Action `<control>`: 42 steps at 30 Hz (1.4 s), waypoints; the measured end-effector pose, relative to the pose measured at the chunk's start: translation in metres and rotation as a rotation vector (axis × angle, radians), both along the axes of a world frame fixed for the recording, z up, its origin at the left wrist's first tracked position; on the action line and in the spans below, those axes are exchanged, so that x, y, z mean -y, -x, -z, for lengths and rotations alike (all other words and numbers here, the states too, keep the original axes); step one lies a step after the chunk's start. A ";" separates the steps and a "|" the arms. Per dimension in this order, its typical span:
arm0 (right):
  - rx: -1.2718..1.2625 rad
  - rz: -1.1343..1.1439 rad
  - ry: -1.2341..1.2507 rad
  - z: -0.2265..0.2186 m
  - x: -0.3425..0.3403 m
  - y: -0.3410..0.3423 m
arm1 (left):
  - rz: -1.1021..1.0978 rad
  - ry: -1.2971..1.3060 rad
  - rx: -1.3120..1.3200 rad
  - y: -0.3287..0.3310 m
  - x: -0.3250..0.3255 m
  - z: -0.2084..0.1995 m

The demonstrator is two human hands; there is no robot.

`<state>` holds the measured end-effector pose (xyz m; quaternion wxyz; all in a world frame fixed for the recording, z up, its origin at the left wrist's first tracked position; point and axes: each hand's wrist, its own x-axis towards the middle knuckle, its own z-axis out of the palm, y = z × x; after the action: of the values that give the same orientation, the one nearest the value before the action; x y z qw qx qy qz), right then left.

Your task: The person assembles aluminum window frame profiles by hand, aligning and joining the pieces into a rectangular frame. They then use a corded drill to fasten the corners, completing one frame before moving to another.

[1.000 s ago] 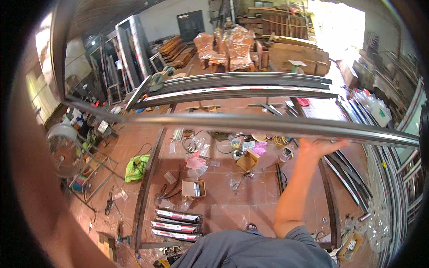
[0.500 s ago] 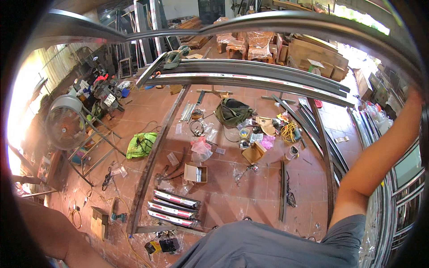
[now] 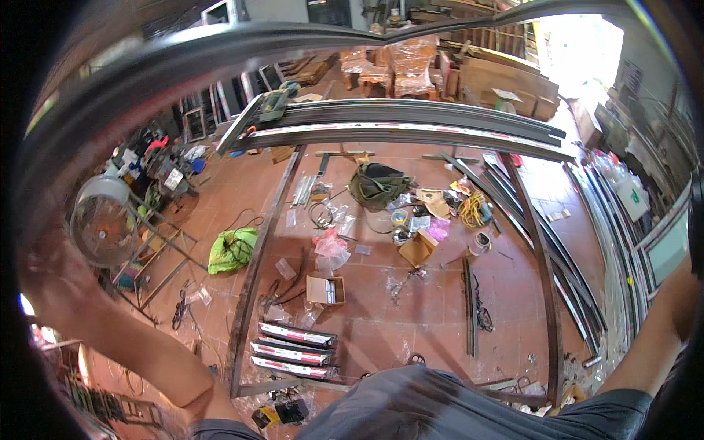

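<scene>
A long dark frame bar (image 3: pixel 315 34), bowed and kinked by the lens, crosses the top of the view close to me. My left arm is raised on the left; my left hand (image 3: pixel 62 282) is a blur near the rim, below the bar's left end, its fingers unreadable. On the right, my right forearm (image 3: pixel 664 315) runs up into the dark rim, which hides the hand. Contact between either hand and the bar does not show. Beyond, long dark profiles (image 3: pixel 418 114) with a white-and-red strip lie across two rusty rails (image 3: pixel 539 271).
Short profiles (image 3: pixel 297 350), an open carton (image 3: pixel 325 289) and a green backpack (image 3: pixel 379 185) lie on the tiled floor between the rails. A standing fan (image 3: pixel 103 224) and green bag (image 3: pixel 232 251) are left. Long profiles (image 3: pixel 598 242) line the right; wrapped wooden chairs (image 3: pixel 411 66) stand behind.
The near bar has tilted, its left part lower and its right part higher. My left arm has come further into view; my right forearm has shifted lower and outward to the rim.
</scene>
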<state>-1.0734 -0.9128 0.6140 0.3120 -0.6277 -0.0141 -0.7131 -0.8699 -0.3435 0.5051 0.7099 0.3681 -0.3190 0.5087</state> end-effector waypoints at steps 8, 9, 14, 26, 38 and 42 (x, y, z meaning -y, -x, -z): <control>-0.334 0.387 0.217 -0.022 -0.018 -0.024 | 0.587 -0.090 -0.090 -0.048 0.105 0.200; -0.376 0.433 0.243 -0.023 -0.018 -0.023 | 0.653 -0.107 -0.099 -0.047 0.121 0.221; -0.576 0.615 0.342 -0.030 -0.017 -0.020 | 0.710 0.013 -0.446 0.003 0.206 0.317; -0.708 0.761 1.012 -0.053 -0.022 -0.117 | 0.433 -0.620 -1.036 0.179 0.242 0.458; -0.938 0.011 0.621 0.223 0.079 -0.320 | 0.638 -0.124 -1.623 0.221 0.241 0.423; -1.325 -0.019 0.481 0.317 0.115 -0.363 | 0.687 -0.241 -1.874 0.236 0.251 0.498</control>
<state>-0.7099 -1.0283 0.2972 0.1138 -0.9812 0.0162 -0.1551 -1.1059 -0.5946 0.0067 0.7408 0.5776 0.2300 -0.2542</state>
